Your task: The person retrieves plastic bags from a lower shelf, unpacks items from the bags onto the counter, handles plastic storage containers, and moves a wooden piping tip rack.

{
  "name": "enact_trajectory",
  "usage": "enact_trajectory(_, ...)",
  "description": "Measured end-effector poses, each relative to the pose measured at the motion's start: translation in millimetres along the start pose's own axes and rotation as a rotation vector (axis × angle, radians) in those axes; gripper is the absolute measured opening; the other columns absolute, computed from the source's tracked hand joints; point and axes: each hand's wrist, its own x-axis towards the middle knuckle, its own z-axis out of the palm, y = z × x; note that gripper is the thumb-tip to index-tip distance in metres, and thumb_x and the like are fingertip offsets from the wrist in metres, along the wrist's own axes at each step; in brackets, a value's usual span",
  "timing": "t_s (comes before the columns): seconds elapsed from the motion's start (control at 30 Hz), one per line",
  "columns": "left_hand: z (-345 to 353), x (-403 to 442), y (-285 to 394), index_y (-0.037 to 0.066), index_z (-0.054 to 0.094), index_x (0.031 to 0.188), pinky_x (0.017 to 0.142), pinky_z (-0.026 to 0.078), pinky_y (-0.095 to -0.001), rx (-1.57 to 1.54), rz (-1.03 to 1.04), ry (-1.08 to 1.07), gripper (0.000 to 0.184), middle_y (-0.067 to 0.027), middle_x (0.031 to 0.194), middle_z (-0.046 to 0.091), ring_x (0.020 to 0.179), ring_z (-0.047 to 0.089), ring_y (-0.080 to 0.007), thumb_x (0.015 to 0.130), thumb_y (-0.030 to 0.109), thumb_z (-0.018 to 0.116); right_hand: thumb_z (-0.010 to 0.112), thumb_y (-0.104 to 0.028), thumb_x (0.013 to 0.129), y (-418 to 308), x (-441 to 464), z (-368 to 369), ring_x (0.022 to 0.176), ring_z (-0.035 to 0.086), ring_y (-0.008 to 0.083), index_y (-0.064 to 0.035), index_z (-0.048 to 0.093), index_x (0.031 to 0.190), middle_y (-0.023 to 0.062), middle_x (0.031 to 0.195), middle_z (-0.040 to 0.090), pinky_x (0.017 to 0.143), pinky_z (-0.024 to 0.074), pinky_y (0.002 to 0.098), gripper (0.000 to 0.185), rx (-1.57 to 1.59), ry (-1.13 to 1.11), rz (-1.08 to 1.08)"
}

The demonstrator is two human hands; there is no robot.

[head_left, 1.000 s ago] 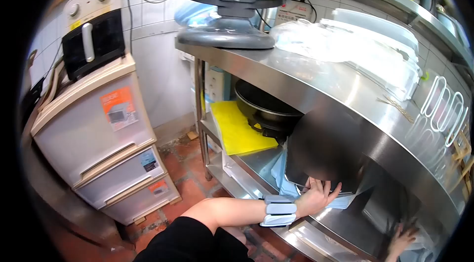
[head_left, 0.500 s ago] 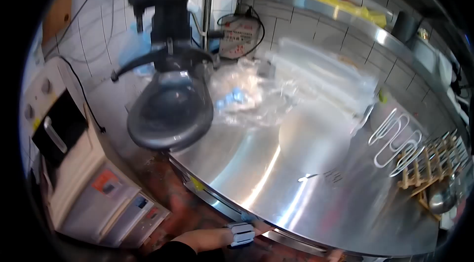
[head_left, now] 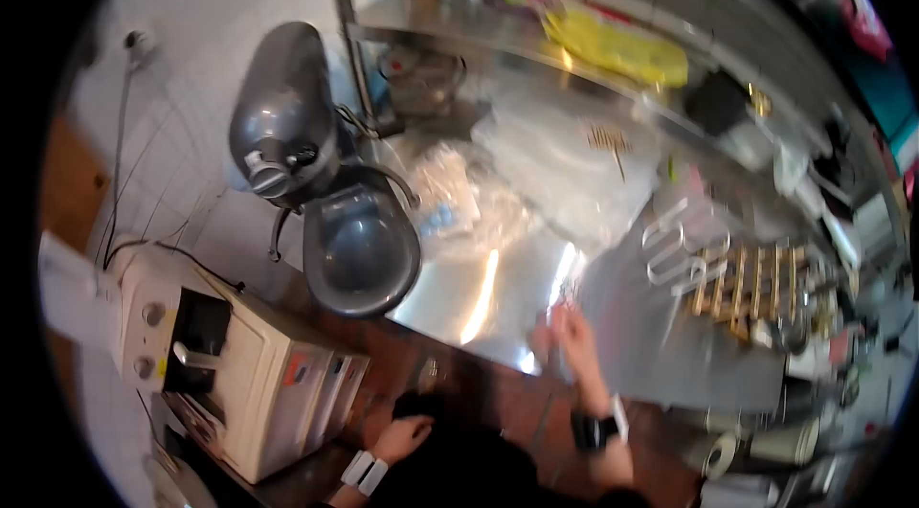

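My left hand [head_left: 407, 435] is down by the dark clothing at my body, below the stand mixer, with a white band on its wrist. Its fingers are partly hidden, and I cannot tell whether it holds anything. My right hand [head_left: 572, 340] reaches over the front part of the steel table [head_left: 651, 345]. Its fingers are smeared by motion, so what they hold, if anything, does not show. Clear plastic bags [head_left: 493, 211] and a large translucent plastic sheet or bag [head_left: 565, 154] lie behind it on the table.
A dark grey stand mixer [head_left: 359, 240] stands left, above a cream cabinet-like unit [head_left: 254, 374] with drawers. Looped white racks [head_left: 684, 245] and a wooden lattice rack [head_left: 751, 283] are at right. A steel shelf [head_left: 479, 34] holds a yellow bag [head_left: 617, 44].
The view has shifted. My left hand has drawn back from the table's front edge to my body. My right hand, barely visible before, now extends over the table. The pale round blur there is gone.
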Motion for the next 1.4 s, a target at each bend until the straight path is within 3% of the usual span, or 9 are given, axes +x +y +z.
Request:
enact_trajectory(0.07,-30.6,-10.8,0.4,0.003,0.059,0.105,0.075,0.048,-0.0353,-0.065,-0.056,0.060,0.026,-0.0160,0.096,0.063,0.087,0.060,-0.0310,0.085,0.019,0.053,0.060,-0.017,0.083,-4.3,70.2,17.6,0.060,0.061,0.0147,-0.0011,0.046,0.116,0.0089,0.087,0.059,0.051,0.0464,0.0238,0.040,0.007,0.223,-0.266)
enact_trajectory(0.17,-81.7,13.8,-1.6,0.003,0.059,0.104,0.076,0.048,-0.0345,-0.110,0.007,0.157,0.023,-0.0157,0.095,0.063,0.087,0.061,-0.0304,0.085,0.014,0.053,0.064,-0.021,0.081,-8.9,153.3,58.8,0.058,0.057,0.0122,-0.0025,0.041,0.121,0.0071,0.085,0.057,0.046,0.0446,0.0233,0.049,-0.279,0.401,0.026)
enact_trajectory(0.4,-205.2,88.8,74.5,0.002,0.059,0.102,0.077,0.046,-0.0323,-0.148,0.376,0.115,0.020,-0.0128,0.095,0.062,0.089,0.059,-0.0286,0.084,0.008,0.053,0.055,-0.018,0.085,-72.9,155.5,137.1,0.049,0.033,0.0021,-0.0081,0.062,0.090,-0.0081,0.064,0.046,0.043,0.0227,0.0166,0.013,0.265,0.285,-0.232)
enact_trajectory(0.67,-218.4,233.2,210.4,0.005,0.056,0.106,0.091,0.037,-0.0394,0.107,0.623,0.644,0.031,-0.0125,0.114,0.052,0.110,0.047,-0.0296,0.076,0.003,0.059,0.057,0.001,0.073,-82.2,27.9,109.5,0.075,0.054,0.0226,0.0009,0.058,0.086,0.0092,0.082,0.053,0.070,0.0430,0.0281,0.013,-0.284,-0.077,-0.579)
enact_trajectory(0.8,-161.9,318.1,182.5,0.005,0.060,0.093,0.091,0.035,-0.0460,0.709,0.710,0.464,0.020,-0.0110,0.109,0.055,0.108,0.048,-0.0286,0.076,0.014,0.059,0.054,0.005,0.072,-91.4,-11.2,101.9,0.080,0.054,0.0263,0.0011,0.057,0.084,0.0108,0.087,0.052,0.072,0.0433,0.0288,0.014,-0.423,-0.236,-0.636)
enact_trajectory(0.97,-185.3,308.5,200.1,0.003,0.060,0.081,0.081,0.042,-0.0385,0.174,0.665,0.220,0.012,-0.0130,0.092,0.057,0.090,0.054,-0.0311,0.070,0.004,0.054,0.055,0.004,0.069,-58.0,-14.4,43.1,0.103,0.049,0.0303,-0.0066,0.042,0.124,0.0136,0.109,0.049,0.084,0.0424,0.0339,0.058,-0.209,-0.250,-0.318)
enact_trajectory(1.03,-213.9,284.9,223.0,0.002,0.058,0.084,0.073,0.044,-0.0365,0.159,0.674,0.283,0.014,-0.0129,0.091,0.057,0.089,0.054,-0.0307,0.072,0.002,0.052,0.060,0.001,0.066,-50.0,3.5,6.0,0.113,0.042,0.0333,-0.0106,0.032,0.133,0.0151,0.122,0.043,0.094,0.0361,0.0403,0.074,-0.778,0.054,-0.324)
enact_trajectory(1.2,-253.2,239.9,266.6,0.001,0.057,0.080,0.067,0.044,-0.0352,0.268,0.833,0.347,0.013,-0.0145,0.082,0.056,0.076,0.056,-0.0314,0.069,-0.002,0.049,0.066,-0.008,0.063,-8.7,57.9,-26.6,0.129,0.021,0.0387,-0.0197,0.053,0.112,0.0141,0.136,0.031,0.105,0.0226,0.0489,0.052,-1.291,0.105,-0.455)
enact_trajectory(1.4,-283.3,194.7,291.8,-0.002,0.051,0.066,0.053,0.041,-0.0271,0.161,0.348,-0.250,0.007,-0.0096,0.058,0.052,0.054,0.054,-0.0173,0.070,-0.001,0.045,0.057,-0.012,0.072,-6.5,74.1,-48.2,0.126,0.027,0.0299,-0.0097,0.058,0.080,0.0099,0.123,0.043,0.106,0.0221,0.0426,0.009,-1.190,-0.030,-0.465)
